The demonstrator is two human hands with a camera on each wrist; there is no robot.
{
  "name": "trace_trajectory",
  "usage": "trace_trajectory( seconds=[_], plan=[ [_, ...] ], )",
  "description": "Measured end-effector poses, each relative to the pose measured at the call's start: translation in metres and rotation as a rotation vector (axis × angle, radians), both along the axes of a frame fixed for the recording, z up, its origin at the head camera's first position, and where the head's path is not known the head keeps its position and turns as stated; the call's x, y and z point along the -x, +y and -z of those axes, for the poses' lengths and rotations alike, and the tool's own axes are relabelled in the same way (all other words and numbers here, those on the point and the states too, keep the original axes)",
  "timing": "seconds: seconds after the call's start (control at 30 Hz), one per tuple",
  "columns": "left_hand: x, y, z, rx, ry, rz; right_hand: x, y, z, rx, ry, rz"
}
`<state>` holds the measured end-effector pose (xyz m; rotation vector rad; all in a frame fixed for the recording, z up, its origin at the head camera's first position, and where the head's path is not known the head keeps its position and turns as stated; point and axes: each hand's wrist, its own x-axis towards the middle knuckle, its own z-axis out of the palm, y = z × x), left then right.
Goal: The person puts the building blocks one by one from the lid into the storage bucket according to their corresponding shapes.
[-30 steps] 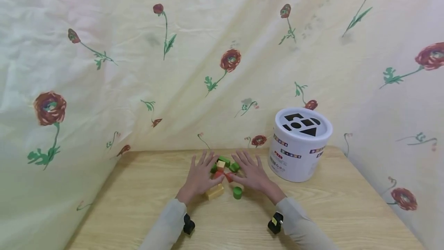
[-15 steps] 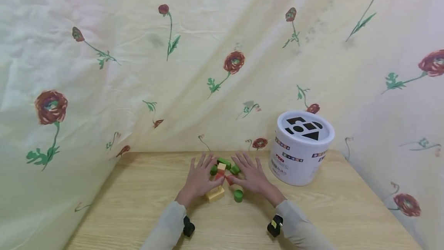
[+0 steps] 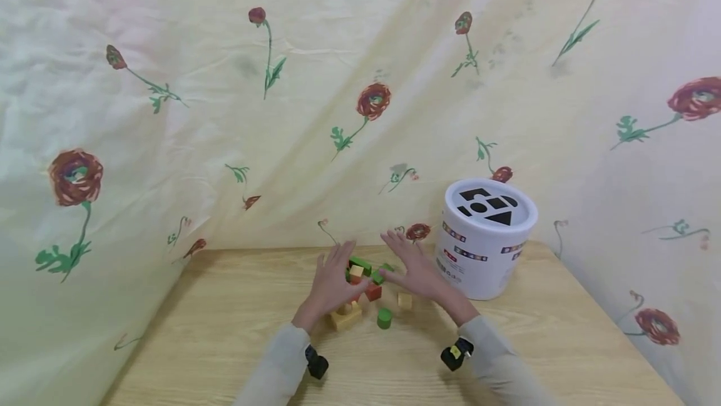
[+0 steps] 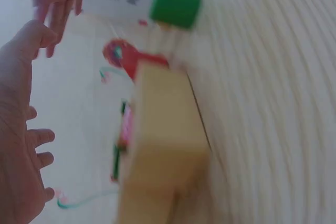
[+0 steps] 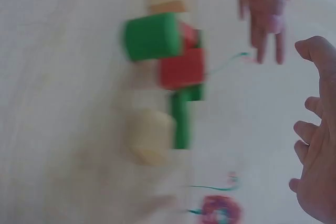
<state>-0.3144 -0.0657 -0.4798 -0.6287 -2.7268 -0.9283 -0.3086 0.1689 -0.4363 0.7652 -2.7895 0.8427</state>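
Left hand (image 3: 331, 282) and right hand (image 3: 415, 272) extended, gripping nothing | blocks (image 3: 373, 292) on bench (image 3: 236, 306), mostly between them | if we brush the upright green cylinder (image 3: 384, 318), it could topple, roll | wrist-view blur: contact uncertain

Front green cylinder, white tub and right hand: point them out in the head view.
Front green cylinder (image 3: 384, 321): head view, its side.
White tub (image 3: 485, 261): head view, its front wall.
Right hand (image 3: 419, 272): head view, back of the hand.
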Motion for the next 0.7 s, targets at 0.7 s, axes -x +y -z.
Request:
trace_trajectory(
  seconds=[0.7],
  plan=[
    [-0.006, 0.099, -0.037, -0.597, -0.215, 0.054, -0.017, 0.154, -0.11, 0.34, 0.093, 0.316]
  ],
)
